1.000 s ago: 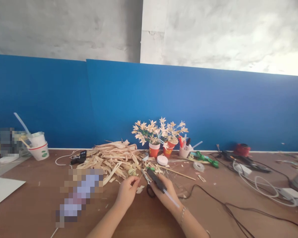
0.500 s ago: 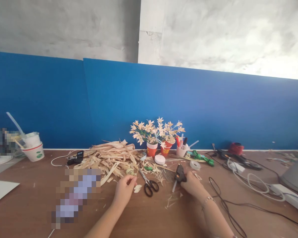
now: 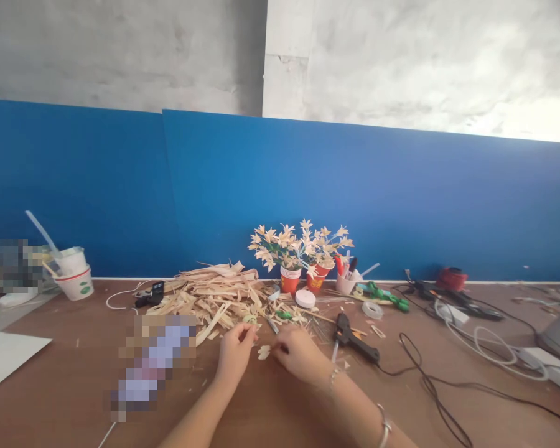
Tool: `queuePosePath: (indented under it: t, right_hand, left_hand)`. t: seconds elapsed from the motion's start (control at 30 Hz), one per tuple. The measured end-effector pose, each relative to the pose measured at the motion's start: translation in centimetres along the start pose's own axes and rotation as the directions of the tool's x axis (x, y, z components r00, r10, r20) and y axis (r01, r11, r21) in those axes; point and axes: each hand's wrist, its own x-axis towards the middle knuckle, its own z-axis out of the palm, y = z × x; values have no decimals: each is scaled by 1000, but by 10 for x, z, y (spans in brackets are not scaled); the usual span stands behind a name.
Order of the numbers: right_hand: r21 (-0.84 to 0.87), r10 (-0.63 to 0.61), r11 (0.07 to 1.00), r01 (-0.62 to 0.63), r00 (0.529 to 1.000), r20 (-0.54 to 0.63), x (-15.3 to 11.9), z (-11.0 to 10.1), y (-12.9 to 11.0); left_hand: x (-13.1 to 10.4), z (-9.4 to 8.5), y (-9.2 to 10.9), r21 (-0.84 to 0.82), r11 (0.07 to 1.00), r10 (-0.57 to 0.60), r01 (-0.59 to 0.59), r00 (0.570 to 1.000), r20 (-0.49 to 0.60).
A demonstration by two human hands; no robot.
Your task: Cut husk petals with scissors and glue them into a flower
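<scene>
My left hand [image 3: 237, 350] is above the table with thumb and fingertips pinched; whatever is between them is too small to make out. Facing it, my right hand [image 3: 301, 354] has curled fingers and covers the handles of the scissors [image 3: 271, 325], whose blade shows beyond; what those fingers hold is hidden. Pale petal pieces [image 3: 264, 353] lie between the two hands. A black glue gun [image 3: 354, 339] rests on the table right of my right hand, untouched. Beyond my left hand spreads a heap of dried husk strips [image 3: 219, 289].
Two red cups [image 3: 289, 283] of pale handmade flowers stand at the back, near a white round lid [image 3: 305, 298] and a pen cup [image 3: 344, 285]. A tape roll [image 3: 372, 310] lies to the right. Black cable [image 3: 429, 382] winds across the right side. Paper cups [image 3: 74, 283] stand left.
My right hand has let go of the glue gun, leaving it on the table, and moved left over the scissors. My left hand keeps its pinch. The view has shifted slightly.
</scene>
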Motion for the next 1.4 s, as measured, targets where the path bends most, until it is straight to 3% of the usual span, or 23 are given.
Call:
queuePosePath:
  t: [0.17, 0.4, 0.57, 0.73, 1.0, 1.4]
  right_hand:
    - [0, -9, 1000, 9, 1000, -14, 5, 26, -11]
    - [114, -38, 992, 49, 995, -96, 0, 32, -5]
    - [450, 200, 891, -58, 941, -274, 2, 30, -4]
    - [629, 328, 774, -71, 895, -302, 5, 32, -1]
    - [558, 288, 829, -21, 873, -395, 3, 32, -3]
    - [587, 315, 809, -40, 872, -374, 3, 29, -7]
  left_hand:
    - [2, -1, -3, 9, 1000, 8, -7, 1000, -13]
    - [1, 1, 1, -3, 1000, 8, -8, 1000, -13]
    - [-2, 3, 2, -2, 1000, 11, -11, 1000, 30]
    - [-7, 7, 4, 44, 997, 57, -59, 997, 58]
    - [-10, 7, 8, 92, 993, 60, -68, 994, 87]
    - [-11, 8, 8, 151, 982, 97, -111, 991, 95]
